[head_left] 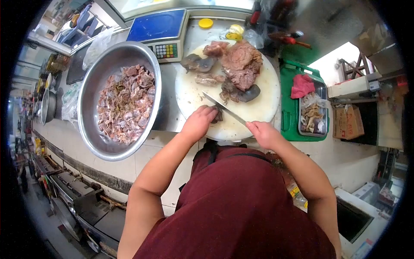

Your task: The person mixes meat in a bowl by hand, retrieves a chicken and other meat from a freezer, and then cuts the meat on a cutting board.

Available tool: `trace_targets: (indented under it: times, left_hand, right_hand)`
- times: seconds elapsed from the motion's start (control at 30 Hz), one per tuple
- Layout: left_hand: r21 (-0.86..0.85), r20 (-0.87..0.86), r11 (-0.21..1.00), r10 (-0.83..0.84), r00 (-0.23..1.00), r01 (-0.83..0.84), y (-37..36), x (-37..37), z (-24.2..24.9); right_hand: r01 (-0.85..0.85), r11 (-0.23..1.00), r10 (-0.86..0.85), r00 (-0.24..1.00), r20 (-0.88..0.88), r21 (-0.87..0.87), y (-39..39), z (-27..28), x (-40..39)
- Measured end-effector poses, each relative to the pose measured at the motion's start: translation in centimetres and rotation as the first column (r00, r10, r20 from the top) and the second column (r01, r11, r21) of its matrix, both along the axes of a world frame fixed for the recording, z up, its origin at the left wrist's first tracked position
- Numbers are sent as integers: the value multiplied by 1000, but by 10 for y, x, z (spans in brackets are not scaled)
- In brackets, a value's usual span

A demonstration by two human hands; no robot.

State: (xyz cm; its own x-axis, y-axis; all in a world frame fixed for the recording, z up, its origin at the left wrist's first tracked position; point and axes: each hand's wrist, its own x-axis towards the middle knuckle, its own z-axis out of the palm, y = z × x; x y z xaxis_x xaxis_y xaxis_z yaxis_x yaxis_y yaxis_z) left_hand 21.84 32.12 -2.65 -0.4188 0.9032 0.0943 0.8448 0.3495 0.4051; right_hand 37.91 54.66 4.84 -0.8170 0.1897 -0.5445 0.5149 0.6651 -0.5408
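My right hand [264,134] is closed around the handle of a kitchen knife [230,112], whose blade slants up and left over the round white cutting board [189,93]. Under the blade, near the board's front edge, lies a small dark piece of meat [217,115]. My left hand [199,123] presses its curled fingers on that piece, just left of the blade. Farther back on the board are a large brown chunk of cooked meat [242,62], a dark grey piece [198,63], a pale strip of meat [209,79] and another dark piece [241,93].
A big metal basin [84,97] of chopped meat stands left of the board. Behind it is a blue-topped digital scale [157,26]. A yellow lid [205,23] lies at the back. To the right, a green bin [290,110] bears a container [314,114] and a red cloth [302,86].
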Motion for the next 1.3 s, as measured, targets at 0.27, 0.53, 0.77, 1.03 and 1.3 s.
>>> trace_targets:
  times: [0.27, 0.53, 0.77, 1.03, 1.3]
  left_hand:
    - [49, -87, 998, -35, 996, 39, -4, 5, -9]
    - [60, -70, 997, -37, 997, 41, -9, 9, -14]
    - [110, -109, 993, -23, 994, 35, -10, 11, -18]
    - [116, -103, 991, -61, 993, 73, -15, 10, -24]
    - [149, -119, 987, -41, 992, 58, -13, 11, -25]
  right_hand:
    - [-24, 999, 23, 1000, 16, 35, -5, 34, 19]
    - [-34, 999, 34, 999, -4, -25, -4, 8, -9]
    - [-96, 991, 95, 995, 13, 88, -8, 38, 10]
    - [-79, 997, 78, 996, -40, -13, -5, 15, -12]
    - [-134, 983, 133, 991, 21, 122, -18, 14, -8]
